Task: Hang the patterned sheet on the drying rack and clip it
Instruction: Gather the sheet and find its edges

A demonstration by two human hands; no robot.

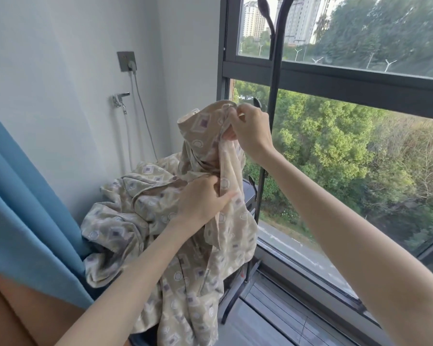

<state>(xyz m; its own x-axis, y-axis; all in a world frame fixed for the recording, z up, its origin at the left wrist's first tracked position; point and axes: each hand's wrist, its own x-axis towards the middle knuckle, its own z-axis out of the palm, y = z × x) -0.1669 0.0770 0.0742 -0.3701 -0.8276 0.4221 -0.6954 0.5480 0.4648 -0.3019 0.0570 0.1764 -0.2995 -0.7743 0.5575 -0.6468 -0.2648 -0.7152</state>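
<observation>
My right hand (248, 131) pinches the patterned sheet (145, 203) at its top edge, just left of the drying rack (273, 108) pole; my left hand (200, 198) grips a fold lower, also left of it

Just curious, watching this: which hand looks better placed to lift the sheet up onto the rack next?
Probably the right hand: it pinches the top edge of the patterned sheet, high beside the drying rack pole. The left hand grips the cloth lower down.
</observation>
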